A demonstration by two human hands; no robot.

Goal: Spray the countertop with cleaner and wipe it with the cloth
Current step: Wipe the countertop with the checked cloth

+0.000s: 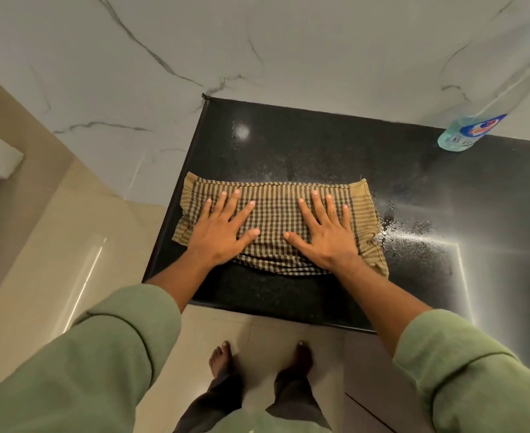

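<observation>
Black table (304,145), wet with spray toward its right side. Checked cloth (276,214) spread near the left edge, under both palms. Left hand (223,232) and right hand (323,235) flat, fingers splayed, gripping nothing. Cleaner bottle (482,120) upright at the far edge, well apart.

Veined marble wall (257,42), beige floor tiles (70,229)

Tan-brown checked cloth (276,220), black countertop (319,145)

Warm, dim indoor light glares off the dark countertop (319,145) (two bright spots), with wide-angle bending at the edges
</observation>
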